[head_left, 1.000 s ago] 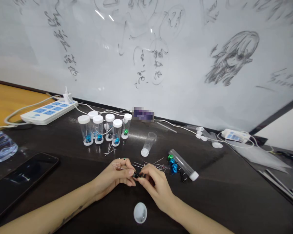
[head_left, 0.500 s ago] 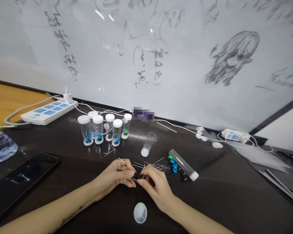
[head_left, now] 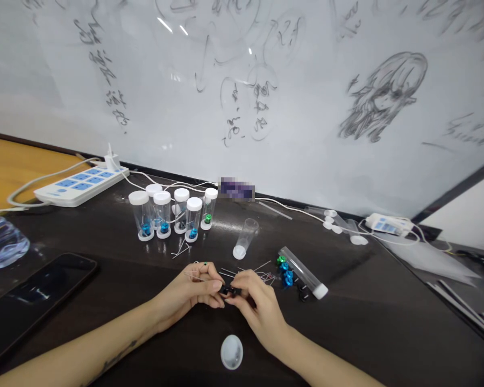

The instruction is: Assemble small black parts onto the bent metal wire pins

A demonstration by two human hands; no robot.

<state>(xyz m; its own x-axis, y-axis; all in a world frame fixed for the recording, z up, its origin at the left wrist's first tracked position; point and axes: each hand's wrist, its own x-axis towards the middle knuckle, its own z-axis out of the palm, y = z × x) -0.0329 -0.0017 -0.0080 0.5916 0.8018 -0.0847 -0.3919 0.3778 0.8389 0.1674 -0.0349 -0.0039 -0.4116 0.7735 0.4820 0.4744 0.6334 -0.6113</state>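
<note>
A small black part (head_left: 228,291) sits between my two hands above the dark table; its exact kind is too small to make out. My left hand (head_left: 199,287) pinches its left end between thumb and fingers, and a thin pale stick (head_left: 196,276) lies across the same hand. On the other end, the thumb and fingertips of my right hand (head_left: 258,303) close round the part. Below the hands lies a round whitish cap (head_left: 232,352). Thin pale sticks (head_left: 262,275) are scattered just behind my right hand.
Several clear tubes with white caps (head_left: 162,215) stand behind on the left. One clear tube (head_left: 246,239) and another (head_left: 304,273) lie nearer, beside blue pieces (head_left: 287,277). A phone (head_left: 36,306), a bottle (head_left: 2,242) and a power strip (head_left: 83,185) are at left. A whiteboard (head_left: 306,161) backs the table.
My right fingertips have shifted slightly left and up along the black part. My left hand has hardly moved, and things on the table are the same.
</note>
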